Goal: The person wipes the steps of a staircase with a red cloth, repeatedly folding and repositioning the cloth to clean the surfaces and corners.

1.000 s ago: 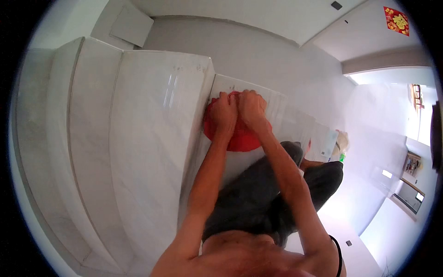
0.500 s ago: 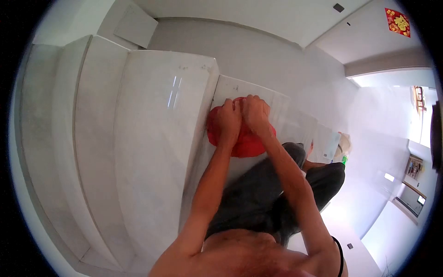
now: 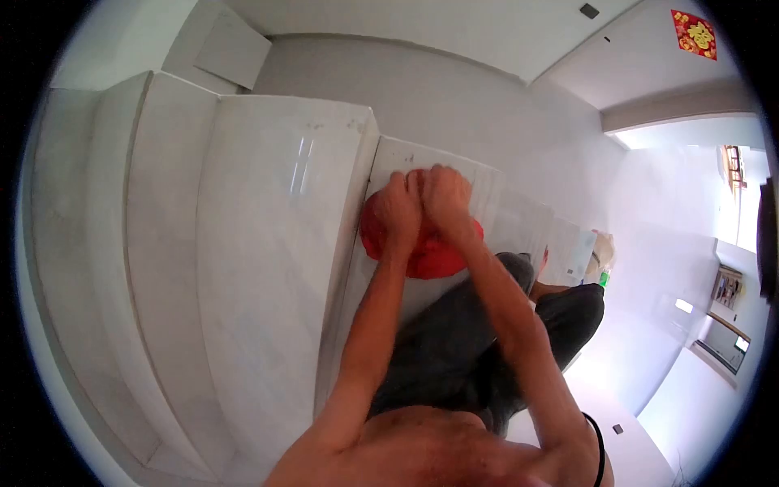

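Observation:
A red plastic bag (image 3: 432, 258), bulging and crumpled, rests on a pale stone step beside my legs. Both fists are together at its top. My left hand (image 3: 399, 204) has its fingers curled into the bag's far left part. Close against it, my right hand (image 3: 446, 195) is closed on the bag's gathered far edge. A bit of red shows between the two hands. What the bag holds is hidden, and my fingertips are mostly covered by the backs of my hands.
Glossy pale stone steps (image 3: 276, 219) rise on the left. My legs in dark trousers (image 3: 438, 349) are just right of the bag. Farther right, a light-coloured bag (image 3: 601, 252) and a small green item (image 3: 604, 279) sit lower down. A red and gold decoration (image 3: 694, 35) hangs upper right.
Both hands keep hold of the red plastic bag, in nearly the same place. The view has shifted slightly, and the hands look a little blurred by small motion.

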`<state>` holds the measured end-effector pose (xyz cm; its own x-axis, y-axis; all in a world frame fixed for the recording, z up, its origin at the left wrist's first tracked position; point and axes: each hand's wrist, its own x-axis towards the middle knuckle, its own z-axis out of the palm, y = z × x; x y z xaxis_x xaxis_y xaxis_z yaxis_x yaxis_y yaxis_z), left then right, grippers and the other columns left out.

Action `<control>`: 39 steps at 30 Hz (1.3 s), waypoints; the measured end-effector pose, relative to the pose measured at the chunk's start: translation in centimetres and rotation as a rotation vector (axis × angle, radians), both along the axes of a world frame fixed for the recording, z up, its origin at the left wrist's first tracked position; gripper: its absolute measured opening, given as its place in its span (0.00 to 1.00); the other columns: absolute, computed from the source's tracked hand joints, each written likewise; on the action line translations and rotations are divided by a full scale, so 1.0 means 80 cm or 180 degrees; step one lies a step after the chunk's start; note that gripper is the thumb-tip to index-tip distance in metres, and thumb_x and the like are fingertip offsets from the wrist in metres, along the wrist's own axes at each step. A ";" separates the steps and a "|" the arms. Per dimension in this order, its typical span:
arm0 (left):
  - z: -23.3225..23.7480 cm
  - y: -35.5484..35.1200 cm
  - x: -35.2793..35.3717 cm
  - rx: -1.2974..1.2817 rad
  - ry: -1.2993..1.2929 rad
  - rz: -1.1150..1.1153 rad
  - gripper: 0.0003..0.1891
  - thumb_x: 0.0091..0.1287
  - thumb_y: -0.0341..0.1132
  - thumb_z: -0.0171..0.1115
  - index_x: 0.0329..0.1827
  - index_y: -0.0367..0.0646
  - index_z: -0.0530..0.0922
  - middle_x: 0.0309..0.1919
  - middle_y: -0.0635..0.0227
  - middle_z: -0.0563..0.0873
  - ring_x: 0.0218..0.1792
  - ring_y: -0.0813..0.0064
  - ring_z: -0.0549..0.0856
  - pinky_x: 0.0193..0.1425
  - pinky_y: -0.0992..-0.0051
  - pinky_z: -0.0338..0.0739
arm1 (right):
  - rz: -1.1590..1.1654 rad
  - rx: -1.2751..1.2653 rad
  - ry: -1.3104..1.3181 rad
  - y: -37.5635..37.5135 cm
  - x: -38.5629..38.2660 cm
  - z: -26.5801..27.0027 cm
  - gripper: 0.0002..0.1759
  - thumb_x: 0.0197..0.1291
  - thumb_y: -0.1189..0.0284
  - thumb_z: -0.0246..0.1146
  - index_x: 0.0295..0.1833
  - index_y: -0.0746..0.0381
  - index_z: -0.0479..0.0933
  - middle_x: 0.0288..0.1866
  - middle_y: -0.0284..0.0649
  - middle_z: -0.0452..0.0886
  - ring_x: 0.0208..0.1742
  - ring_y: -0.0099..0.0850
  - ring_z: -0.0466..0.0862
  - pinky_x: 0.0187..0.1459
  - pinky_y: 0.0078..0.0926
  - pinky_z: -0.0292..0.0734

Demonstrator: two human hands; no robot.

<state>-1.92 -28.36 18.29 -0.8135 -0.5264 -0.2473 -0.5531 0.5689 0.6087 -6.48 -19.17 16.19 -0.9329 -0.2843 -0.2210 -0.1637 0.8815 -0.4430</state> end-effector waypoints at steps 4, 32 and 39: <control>-0.030 -0.008 -0.034 -0.0478 0.0164 0.0000 0.21 0.76 0.47 0.55 0.38 0.35 0.80 0.35 0.42 0.86 0.40 0.39 0.85 0.44 0.48 0.77 | -0.0102 0.0060 -0.0149 -0.014 -0.047 0.003 0.16 0.67 0.64 0.59 0.40 0.66 0.85 0.40 0.55 0.86 0.46 0.52 0.87 0.46 0.47 0.82; -0.052 0.009 -0.004 -0.0344 0.0385 0.0063 0.21 0.73 0.47 0.60 0.35 0.33 0.81 0.30 0.45 0.86 0.34 0.40 0.86 0.38 0.51 0.78 | -0.0130 -0.0032 -0.0008 0.009 -0.006 -0.011 0.14 0.62 0.64 0.63 0.36 0.66 0.85 0.38 0.56 0.86 0.42 0.53 0.88 0.43 0.50 0.82; -0.047 -0.003 -0.004 -0.0207 0.0194 0.0711 0.22 0.72 0.49 0.60 0.31 0.37 0.79 0.32 0.45 0.86 0.35 0.40 0.85 0.38 0.48 0.76 | -0.0015 -0.0235 0.0170 -0.025 -0.023 -0.015 0.15 0.64 0.65 0.60 0.32 0.66 0.82 0.32 0.54 0.84 0.39 0.56 0.85 0.43 0.52 0.79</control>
